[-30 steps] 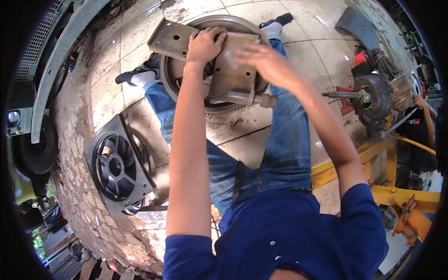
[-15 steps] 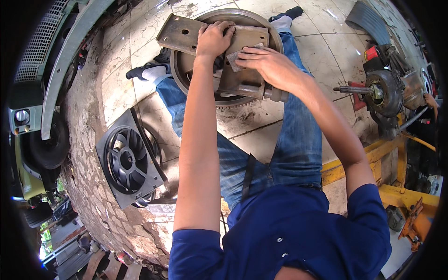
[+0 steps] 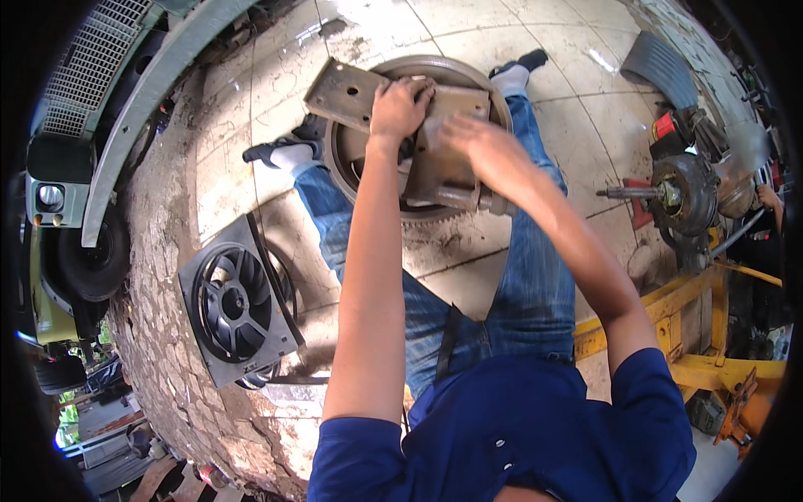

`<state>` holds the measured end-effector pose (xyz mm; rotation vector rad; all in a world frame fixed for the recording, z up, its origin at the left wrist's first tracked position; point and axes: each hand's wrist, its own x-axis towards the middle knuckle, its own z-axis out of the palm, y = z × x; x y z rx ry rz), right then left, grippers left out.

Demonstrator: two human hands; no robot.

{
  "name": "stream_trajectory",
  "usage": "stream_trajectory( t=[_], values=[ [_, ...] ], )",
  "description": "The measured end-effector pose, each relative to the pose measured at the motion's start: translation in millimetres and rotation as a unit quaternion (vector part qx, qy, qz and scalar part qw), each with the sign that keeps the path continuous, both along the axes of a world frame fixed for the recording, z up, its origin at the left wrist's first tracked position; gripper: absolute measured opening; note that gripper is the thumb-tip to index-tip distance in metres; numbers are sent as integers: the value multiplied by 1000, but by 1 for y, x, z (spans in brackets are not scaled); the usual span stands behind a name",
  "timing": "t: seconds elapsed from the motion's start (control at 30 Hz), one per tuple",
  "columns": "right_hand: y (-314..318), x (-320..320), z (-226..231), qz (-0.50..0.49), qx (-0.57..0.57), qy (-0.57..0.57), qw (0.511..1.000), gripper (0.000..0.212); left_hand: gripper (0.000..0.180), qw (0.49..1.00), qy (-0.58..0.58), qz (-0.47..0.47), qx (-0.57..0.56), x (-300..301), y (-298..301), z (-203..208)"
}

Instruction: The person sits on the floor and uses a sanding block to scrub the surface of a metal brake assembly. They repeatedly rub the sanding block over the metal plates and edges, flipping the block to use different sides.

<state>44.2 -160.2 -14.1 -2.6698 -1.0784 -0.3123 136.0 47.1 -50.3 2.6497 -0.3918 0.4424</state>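
Observation:
Between my outstretched legs lies a big toothed flywheel (image 3: 341,167), with a heavy rusty steel bracket (image 3: 339,94) resting across it. My left hand (image 3: 400,109) is closed over the top of the bracket, near its middle, with the fingers bent onto the metal. Over the bracket's right-hand plate is my right hand (image 3: 493,155), smeared by motion. Its fingers point left, and whatever may be under them cannot be made out. A short round tube shows at the bracket's lower right corner.
A black radiator fan (image 3: 234,305) leans on the floor at left. At right stand a greasy shafted assembly (image 3: 686,192) and a yellow steel frame (image 3: 652,305). A ribbed grey strip (image 3: 661,71) lies far right. Vehicle parts, including a tyre (image 3: 96,251), line the left side.
The view has shifted, so the flywheel and bracket appear lower. My right hand moves over the plate; the grey abrasive-looking sheet that was under its fingers no longer shows. My left hand stays on the bracket.

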Motion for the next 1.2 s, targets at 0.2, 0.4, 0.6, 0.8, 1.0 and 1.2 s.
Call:
stream_trajectory(
  t=[0.2, 0.4, 0.6, 0.8, 1.0, 1.2],
  values=[
    [-9, 3, 7, 31, 110, 66, 991, 48, 36, 999, 24, -27, -10, -9, -7, 15],
    [-3, -6, 10, 28, 109, 107, 988, 43, 34, 999, 38, 4, 26, -5, -2, 8],
    [-3, -6, -13, 30, 181, 53, 982, 41, 30, 998, -25, 35, 37, -6, -14, -2],
    [-5, -3, -24, 29, 188, 57, 980, 46, 30, 999, -25, 18, 24, -1, -14, -4],
    [-12, -7, -4, -39, 55, 36, 997, 49, 31, 998, -63, 26, 16, -4, -7, -7],
    [-25, 0, 4, -21, 18, 40, 999, 52, 31, 998, -50, 27, 21, -10, -12, -4]
  ],
)
